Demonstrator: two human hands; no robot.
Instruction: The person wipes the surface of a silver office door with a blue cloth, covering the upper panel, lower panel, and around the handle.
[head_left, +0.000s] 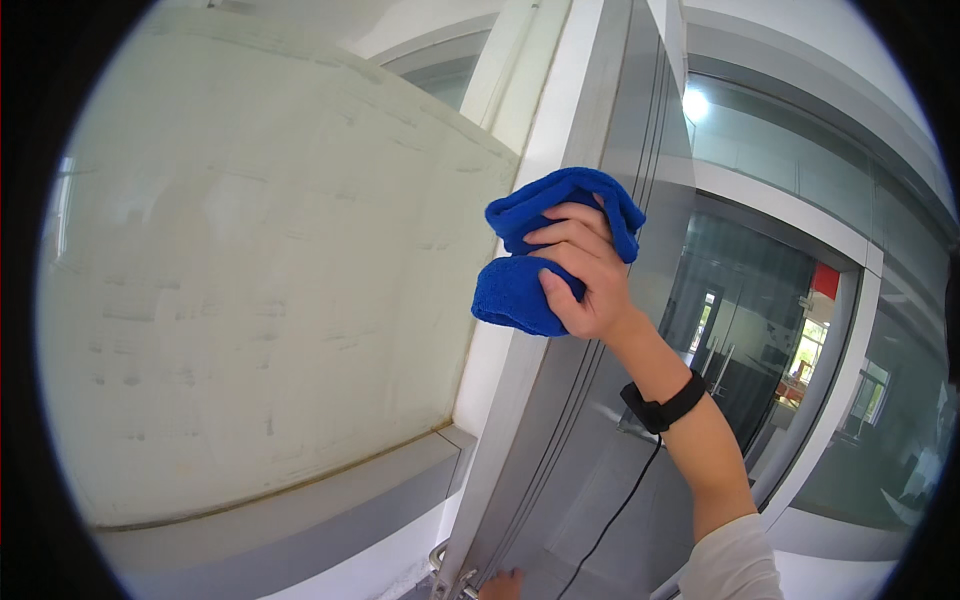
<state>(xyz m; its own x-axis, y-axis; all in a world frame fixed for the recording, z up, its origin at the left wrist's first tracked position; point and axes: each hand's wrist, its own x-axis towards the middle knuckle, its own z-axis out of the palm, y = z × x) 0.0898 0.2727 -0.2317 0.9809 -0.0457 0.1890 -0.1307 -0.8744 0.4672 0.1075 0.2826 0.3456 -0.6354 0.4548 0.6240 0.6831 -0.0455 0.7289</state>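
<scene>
A blue cloth (517, 296), bunched up, is in my right hand (589, 262), whose fingers are bent over it. The cloth lies across the front edge of a grey metal door (525, 420), above the middle of the view. A black band (664, 405) with a thin black cable hanging from it is around my right wrist. My left hand (501, 585) shows only in part at the bottom edge, near a metal handle (469, 585) on the door; its fingers are mostly cut off, so its grip is unclear.
A pale, smudged glass panel (262, 300) in a grey frame (300, 517) fills the left side. On the right stand a dark glass door (742, 322) with a white frame (817, 420), and more glass panels. A black cable (611, 517) hangs towards the floor.
</scene>
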